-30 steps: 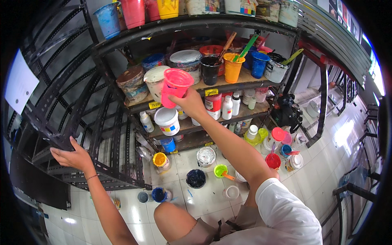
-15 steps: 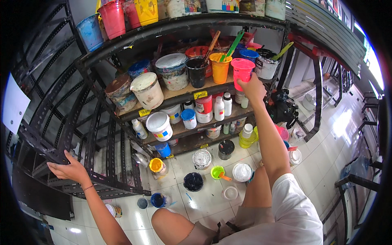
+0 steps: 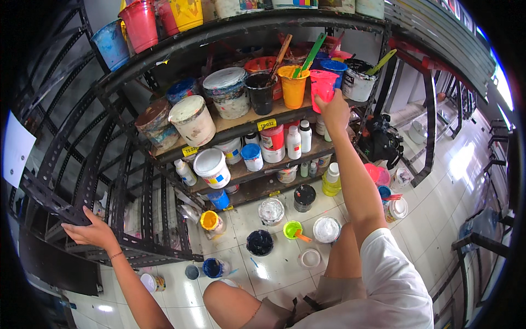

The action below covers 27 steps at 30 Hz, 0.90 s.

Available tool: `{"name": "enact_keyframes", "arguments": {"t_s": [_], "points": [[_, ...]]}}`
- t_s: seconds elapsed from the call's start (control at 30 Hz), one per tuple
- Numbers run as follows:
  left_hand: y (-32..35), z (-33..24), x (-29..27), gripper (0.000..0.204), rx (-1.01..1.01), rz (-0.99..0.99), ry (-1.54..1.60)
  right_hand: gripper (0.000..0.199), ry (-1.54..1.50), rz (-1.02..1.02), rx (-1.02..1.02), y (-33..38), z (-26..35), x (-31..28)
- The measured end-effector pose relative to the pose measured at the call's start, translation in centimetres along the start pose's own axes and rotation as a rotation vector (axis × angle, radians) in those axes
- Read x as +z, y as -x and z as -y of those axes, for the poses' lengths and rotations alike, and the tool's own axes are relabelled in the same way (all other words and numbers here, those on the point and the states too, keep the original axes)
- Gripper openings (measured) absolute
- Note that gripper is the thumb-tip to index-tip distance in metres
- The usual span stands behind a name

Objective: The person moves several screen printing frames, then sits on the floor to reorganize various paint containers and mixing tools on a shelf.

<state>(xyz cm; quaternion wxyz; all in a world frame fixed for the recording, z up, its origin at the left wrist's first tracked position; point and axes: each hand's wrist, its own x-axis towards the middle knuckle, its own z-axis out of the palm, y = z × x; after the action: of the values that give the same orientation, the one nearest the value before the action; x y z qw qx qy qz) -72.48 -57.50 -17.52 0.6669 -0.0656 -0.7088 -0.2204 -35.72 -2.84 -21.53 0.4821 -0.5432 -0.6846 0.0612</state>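
Rightward along the shelf (image 3: pixel 230 137), with the black rack (image 3: pixel 55 204) beside the loosely open left hand (image 3: pixel 94 230), the right hand (image 3: pixel 335 113) has carried the pink cup (image 3: pixel 323 82) beside the orange cup (image 3: pixel 294 92), carry apparently done, fingers (image 3: pixel 326 106) curled round it, release not.

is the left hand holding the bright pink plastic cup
No, the right hand grips the bright pink plastic cup.
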Motion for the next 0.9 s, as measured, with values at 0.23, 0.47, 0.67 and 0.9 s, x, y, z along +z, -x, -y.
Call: {"name": "enact_keyframes", "arguments": {"t_s": [0.23, 0.47, 0.67, 0.9], "points": [[-0.1, -0.4, -0.2, 0.085, 0.015, -0.016, 0.037, 0.063, -0.164, -0.094, -0.123, -0.6, -1.1, 1.8], [-0.1, -0.2, -0.2, 0.086, 0.000, 0.005, 0.022, 0.064, -0.031, -0.091, -0.035, -1.1, -1.0, 4.4], [0.0, -0.4, 0.0, 0.082, 0.027, -0.018, -0.027, 0.067, 0.015, -0.082, -0.101, -2.4, -1.1, 5.0], [-0.5, 0.9, 0.2, 0.087, 0.103, -0.056, -0.057, 0.074, -0.026, -0.072, -0.207, -1.3, -1.9, 5.1]]}}
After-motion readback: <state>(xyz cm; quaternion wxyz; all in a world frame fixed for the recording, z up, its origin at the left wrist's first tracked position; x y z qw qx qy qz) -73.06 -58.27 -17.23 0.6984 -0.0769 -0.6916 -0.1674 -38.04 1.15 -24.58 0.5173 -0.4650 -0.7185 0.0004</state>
